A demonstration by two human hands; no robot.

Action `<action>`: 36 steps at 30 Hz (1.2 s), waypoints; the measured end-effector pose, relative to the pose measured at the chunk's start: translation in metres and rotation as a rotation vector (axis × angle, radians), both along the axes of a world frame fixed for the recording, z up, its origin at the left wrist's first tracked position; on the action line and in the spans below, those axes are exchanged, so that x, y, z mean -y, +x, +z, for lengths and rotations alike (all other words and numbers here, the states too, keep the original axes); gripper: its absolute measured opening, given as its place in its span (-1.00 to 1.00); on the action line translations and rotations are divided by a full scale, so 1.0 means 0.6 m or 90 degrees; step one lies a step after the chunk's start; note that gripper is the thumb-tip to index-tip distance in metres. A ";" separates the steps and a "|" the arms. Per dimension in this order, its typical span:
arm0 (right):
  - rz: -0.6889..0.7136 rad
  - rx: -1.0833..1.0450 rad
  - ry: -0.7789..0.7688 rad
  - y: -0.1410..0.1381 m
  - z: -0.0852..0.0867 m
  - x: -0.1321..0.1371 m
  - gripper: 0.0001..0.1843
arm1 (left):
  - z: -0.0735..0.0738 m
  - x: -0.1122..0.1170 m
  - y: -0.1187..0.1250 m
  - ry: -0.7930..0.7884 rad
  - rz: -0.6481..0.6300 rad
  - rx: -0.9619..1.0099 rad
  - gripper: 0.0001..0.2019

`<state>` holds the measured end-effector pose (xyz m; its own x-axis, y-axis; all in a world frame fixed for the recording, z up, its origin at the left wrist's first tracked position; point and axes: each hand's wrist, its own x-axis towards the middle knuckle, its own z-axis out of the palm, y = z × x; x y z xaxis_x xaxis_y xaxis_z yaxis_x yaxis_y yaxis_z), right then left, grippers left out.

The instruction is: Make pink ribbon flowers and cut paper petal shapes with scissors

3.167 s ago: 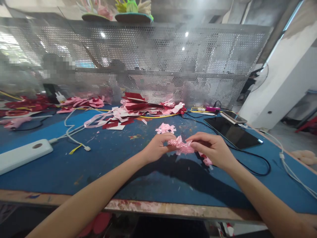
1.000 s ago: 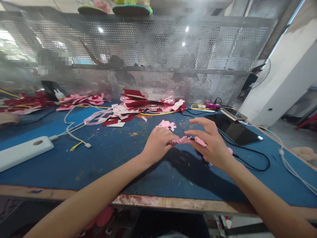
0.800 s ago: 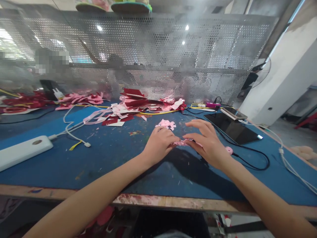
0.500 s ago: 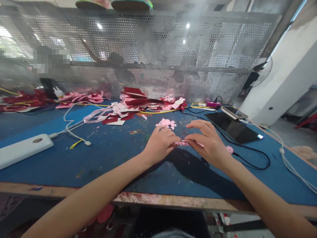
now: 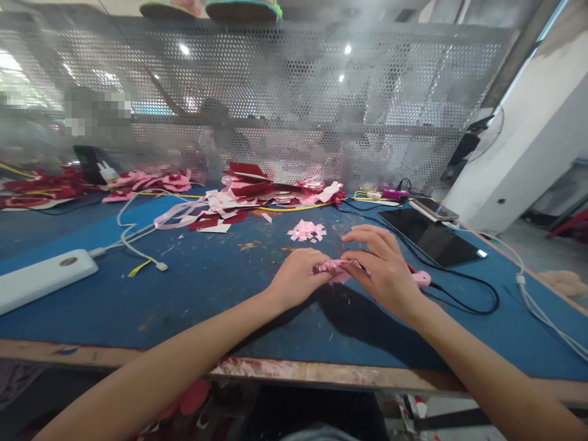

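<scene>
A ruffled pink piece [image 5: 339, 267], perhaps ribbon or paper, is held just above the blue tabletop between my two hands. My left hand [image 5: 301, 277] pinches its left end, with thumb and fingers pressed together. My right hand [image 5: 383, 266] pinches its right end between thumb and index finger, while the other fingers curve loosely above. Just beyond the hands lies a small heap of pink scraps [image 5: 307, 231]. A pink corded tool [image 5: 421, 279] shows behind my right hand; most of it is hidden, so its kind is unclear.
A pile of red and pink pieces [image 5: 250, 184] lies against the perforated metal screen [image 5: 285, 92]. A white power bank [image 5: 46, 278] with cables sits left. At right are a black tablet [image 5: 432, 236], a phone [image 5: 434, 209] and a black cord [image 5: 482, 312]. The wooden table edge [image 5: 294, 372] runs in front.
My left hand has lowered slightly and turned, uncovering the pink scrap heap. The pink piece has tilted so more of its ruffled surface shows. My right hand has barely shifted.
</scene>
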<state>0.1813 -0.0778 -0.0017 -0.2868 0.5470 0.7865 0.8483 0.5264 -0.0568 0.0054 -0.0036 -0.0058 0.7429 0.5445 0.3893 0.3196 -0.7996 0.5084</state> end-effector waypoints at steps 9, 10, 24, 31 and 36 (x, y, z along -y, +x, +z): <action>-0.039 -0.172 -0.024 0.003 -0.002 -0.006 -0.41 | -0.006 -0.001 0.009 -0.317 0.054 0.159 -0.70; -0.043 -0.221 -0.046 0.005 -0.004 -0.009 -0.31 | -0.007 -0.002 0.010 -0.359 0.063 0.205 -0.68; 0.110 -0.438 -0.364 -0.017 -0.035 -0.029 -0.76 | 0.009 -0.007 0.004 -0.746 -0.084 0.436 -0.53; 0.109 -0.427 -0.364 -0.020 -0.035 -0.025 -0.75 | 0.015 -0.009 0.000 -0.682 -0.076 0.473 -0.57; 0.102 -0.414 -0.358 -0.018 -0.037 -0.026 -0.76 | 0.010 -0.014 0.001 -0.661 -0.086 0.467 -0.60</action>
